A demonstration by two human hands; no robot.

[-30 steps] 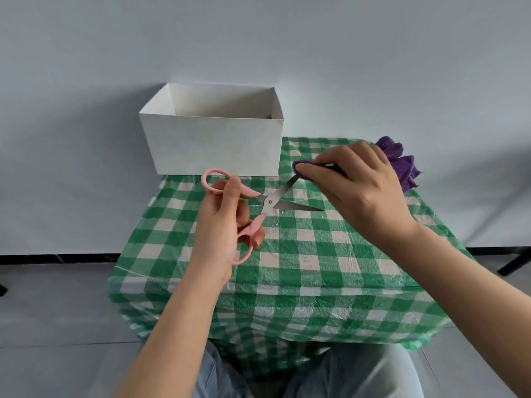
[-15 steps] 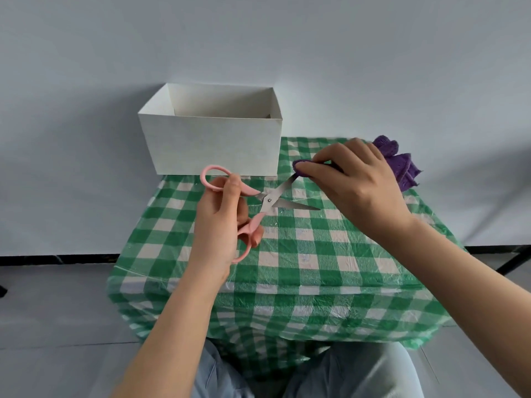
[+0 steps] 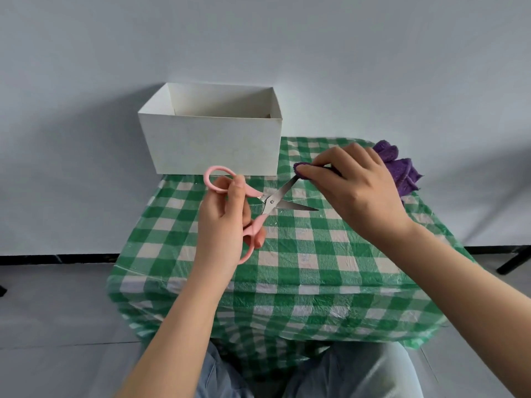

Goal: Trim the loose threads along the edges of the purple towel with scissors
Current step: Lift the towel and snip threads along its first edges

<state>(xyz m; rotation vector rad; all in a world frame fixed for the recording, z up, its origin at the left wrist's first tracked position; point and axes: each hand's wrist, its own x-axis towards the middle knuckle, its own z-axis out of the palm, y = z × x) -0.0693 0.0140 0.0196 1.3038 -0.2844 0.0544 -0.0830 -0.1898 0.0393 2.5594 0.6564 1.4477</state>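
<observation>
My left hand (image 3: 227, 225) holds pink-handled scissors (image 3: 270, 201) through their loops, blades spread apart above the table. The upper blade tip points up at a pinched corner of the purple towel (image 3: 301, 169). My right hand (image 3: 356, 188) grips that corner between thumb and fingers. The remainder of the purple towel (image 3: 399, 168) lies bunched behind my right hand at the table's far right edge, mostly hidden by the hand.
A small table with a green-and-white checked cover (image 3: 316, 265) stands in front of my knees. An open white box (image 3: 212, 139) sits at its far left corner against the wall. A dark furniture leg (image 3: 514, 259) shows on the floor at right.
Both hands and the scissors have shifted slightly up and away from me. The blades stay spread and the towel corner stays pinched.
</observation>
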